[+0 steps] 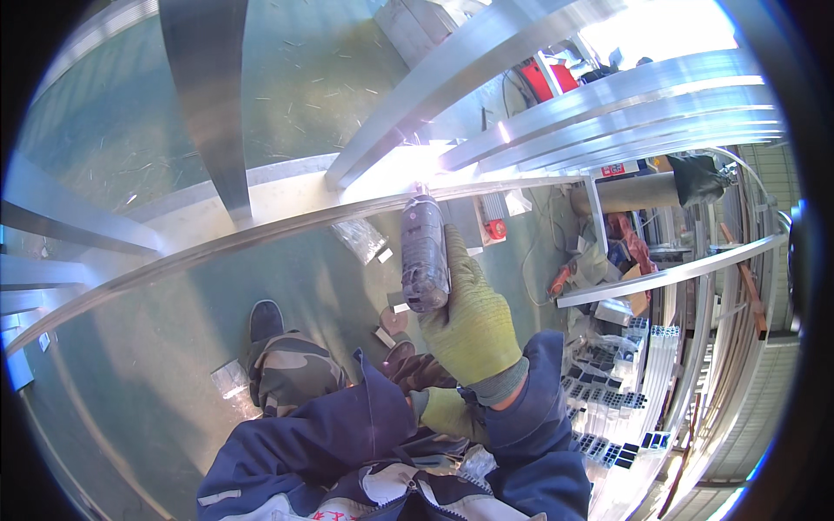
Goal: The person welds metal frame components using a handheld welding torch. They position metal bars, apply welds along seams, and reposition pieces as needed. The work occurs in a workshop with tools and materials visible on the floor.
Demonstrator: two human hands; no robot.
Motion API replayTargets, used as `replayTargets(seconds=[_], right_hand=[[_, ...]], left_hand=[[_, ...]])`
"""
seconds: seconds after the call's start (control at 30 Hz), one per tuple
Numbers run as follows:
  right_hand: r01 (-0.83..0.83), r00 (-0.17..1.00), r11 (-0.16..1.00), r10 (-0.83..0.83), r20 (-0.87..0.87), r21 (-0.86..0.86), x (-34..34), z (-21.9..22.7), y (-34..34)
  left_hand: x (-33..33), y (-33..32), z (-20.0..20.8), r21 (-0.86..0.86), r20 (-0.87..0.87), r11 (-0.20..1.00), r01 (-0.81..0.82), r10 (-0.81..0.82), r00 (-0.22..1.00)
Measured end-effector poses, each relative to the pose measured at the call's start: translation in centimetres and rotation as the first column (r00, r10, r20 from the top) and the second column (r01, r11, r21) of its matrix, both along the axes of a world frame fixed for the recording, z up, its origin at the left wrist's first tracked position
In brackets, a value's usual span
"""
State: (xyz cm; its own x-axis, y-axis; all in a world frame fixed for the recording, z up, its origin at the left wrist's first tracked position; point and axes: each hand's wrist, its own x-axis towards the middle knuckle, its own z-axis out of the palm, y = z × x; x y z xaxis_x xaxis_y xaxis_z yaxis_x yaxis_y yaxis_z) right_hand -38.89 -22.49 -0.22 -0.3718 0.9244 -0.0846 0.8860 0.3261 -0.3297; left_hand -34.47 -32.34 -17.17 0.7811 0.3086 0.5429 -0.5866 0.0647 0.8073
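My right hand (469,334), in a yellow-green work glove, grips a dark, worn power drill (424,256). Its index finger lies along the drill's side, and the other fingers are hidden beneath the body. The drill's front end points away from me and meets the near edge of a long aluminium rail (291,187), where bright glare hides the exact contact. My left hand (447,412), gloved alike, is tucked low near my body behind the right forearm. Its fingers are hidden there, so what it holds, if anything, does not show.
Upright aluminium bars (208,104) rise from the rail, with more bars (625,117) close together at the right. Below, the green floor (174,321) carries shavings, a plastic bag (358,239) and scraps. Stacked aluminium profiles (608,395) and a gas cylinder (630,193) lie at the right.
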Motion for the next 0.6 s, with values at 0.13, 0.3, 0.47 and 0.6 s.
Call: replayTargets(seconds=[0.13,0.3,0.47,0.6], right_hand=[[0.020,1.000,1.000,-0.020,0.017,-0.011,0.4,-0.2,-0.2],[-0.017,1.000,1.000,0.017,-0.016,0.019,-0.1,0.0,-0.5],[-0.008,1.000,1.000,0.009,-0.022,0.019,0.4,0.3,-0.8],[0.005,1.000,1.000,-0.005,-0.011,0.005,0.6,0.3,-1.0]], left_hand=[[-1.4,0.3,1.0,-0.082,0.005,0.993,0.090,-0.090,0.996],[2.4,-1.2,-1.5,-0.541,0.436,0.591,0.599,-0.412,0.800],[2.9,-1.5,-1.4,-0.546,0.445,0.558,0.624,-0.437,0.781],[0.4,-0.9,0.1,-0.343,0.143,0.878,0.334,-0.303,0.942]])
